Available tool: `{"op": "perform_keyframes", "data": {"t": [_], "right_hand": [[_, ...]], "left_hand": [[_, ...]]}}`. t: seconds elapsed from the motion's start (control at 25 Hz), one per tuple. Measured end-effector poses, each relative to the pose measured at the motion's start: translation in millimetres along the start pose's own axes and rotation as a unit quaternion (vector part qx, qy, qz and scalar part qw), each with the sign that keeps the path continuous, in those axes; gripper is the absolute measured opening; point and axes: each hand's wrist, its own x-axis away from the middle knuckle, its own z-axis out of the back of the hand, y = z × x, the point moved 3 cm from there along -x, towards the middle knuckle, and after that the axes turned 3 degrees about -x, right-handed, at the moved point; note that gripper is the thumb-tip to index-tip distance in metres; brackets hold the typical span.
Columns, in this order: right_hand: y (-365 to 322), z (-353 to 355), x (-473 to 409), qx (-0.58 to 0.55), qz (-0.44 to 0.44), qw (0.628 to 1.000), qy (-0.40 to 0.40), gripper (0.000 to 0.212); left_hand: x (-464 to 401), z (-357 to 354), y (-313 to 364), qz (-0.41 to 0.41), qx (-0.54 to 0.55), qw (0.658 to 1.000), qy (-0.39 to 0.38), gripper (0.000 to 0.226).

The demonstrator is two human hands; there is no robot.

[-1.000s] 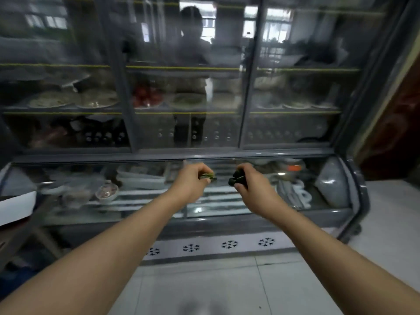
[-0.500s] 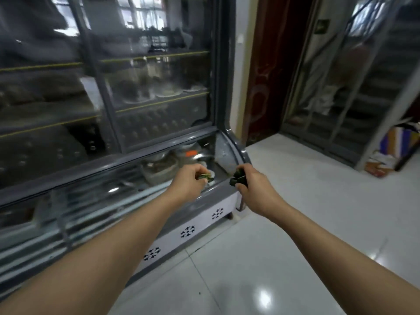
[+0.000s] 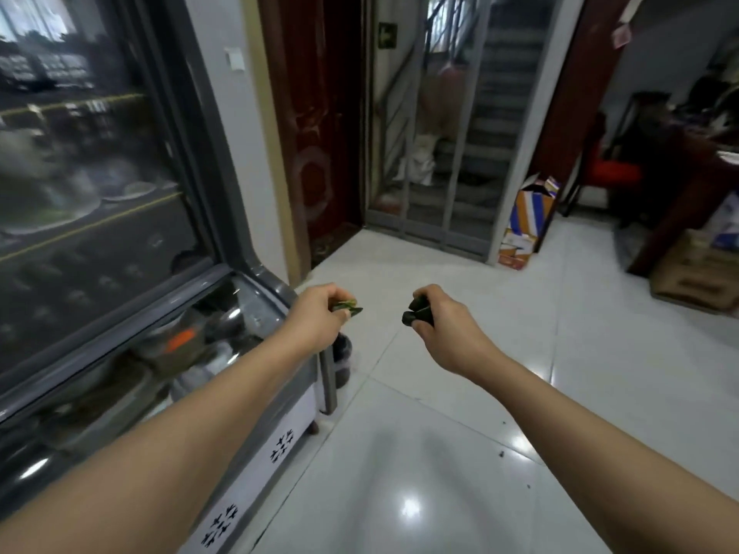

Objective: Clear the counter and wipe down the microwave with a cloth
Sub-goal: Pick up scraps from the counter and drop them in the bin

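Left hand [image 3: 320,313] pinches a small green-yellow scrap [image 3: 347,306] and right hand [image 3: 440,317] curls round a small dark object [image 3: 416,311], likely carrying cleared bits away; no microwave or cloth visible.

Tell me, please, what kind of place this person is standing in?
Probably a small restaurant or food shop. A glass display fridge holds plates of food on its shelves, a dining table with a red chair stands at the far right, and cardboard boxes are stacked on the tiled floor.

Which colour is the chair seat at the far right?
Red seat, seen in the head view.
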Motion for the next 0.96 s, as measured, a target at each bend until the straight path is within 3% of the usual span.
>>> {"op": "perform_keyframes", "data": {"t": [0.4, 0.96], "right_hand": [[101, 54, -157, -0.02, -0.031, 0.999, 0.038, 0.026], [218, 107, -443, -0.029, 0.022, 0.998, -0.049, 0.027]], "left_hand": [[-187, -83, 47, -0.036, -0.012, 0.999, -0.039, 0.011], [-445, -159, 95, 0.067, 0.016, 0.997, 0.03, 0.015]]}}
